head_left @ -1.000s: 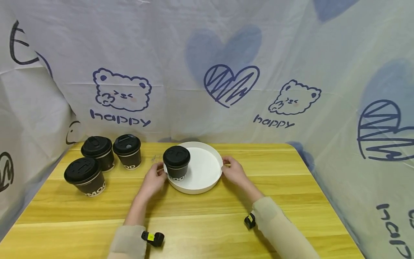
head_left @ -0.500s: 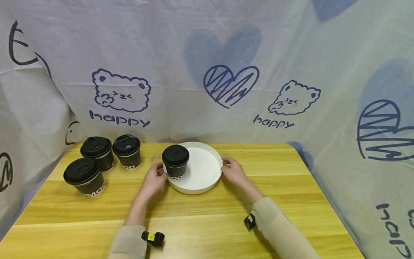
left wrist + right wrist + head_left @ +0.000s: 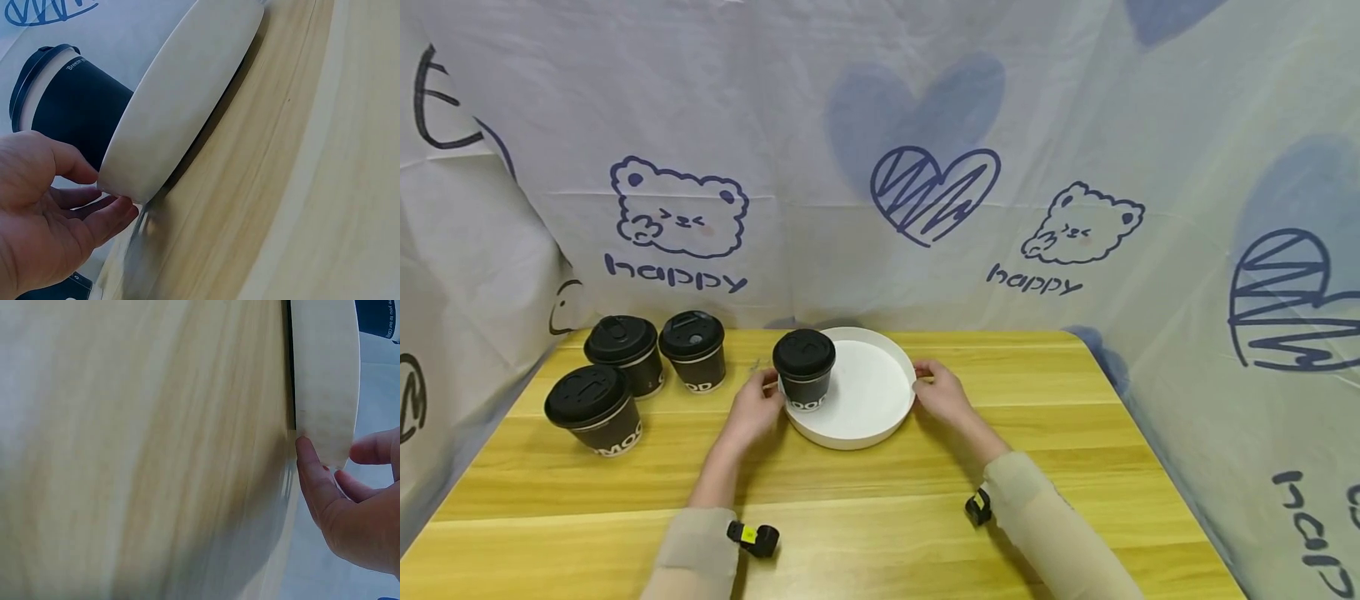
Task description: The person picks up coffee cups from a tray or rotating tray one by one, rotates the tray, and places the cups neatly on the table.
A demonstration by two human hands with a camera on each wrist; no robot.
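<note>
A round white tray [image 3: 876,387] with a low wall is at the middle of the table, near its far edge. On the tray's left side stands a black paper coffee cup [image 3: 806,389] with a black lid. My left hand [image 3: 754,410] grips the tray's left side; in the left wrist view its thumb is at the rim, beside the cup, and its fingers at the lower edge. Opposite, my right hand [image 3: 943,398] holds the right side, thumb by the rim and fingertips low on the wall [image 3: 325,387]. A dark strip shows under the tray wall [image 3: 181,94].
To the left stand three more lidded black cups: a near one [image 3: 597,410], one behind it [image 3: 625,350] and one to the right [image 3: 694,350]. A printed cloth [image 3: 820,167] hangs behind and beside the wooden table [image 3: 865,517].
The cup on the tray and my left hand have shifted slightly up and left in the head view. My right hand keeps its place on the tray.
</note>
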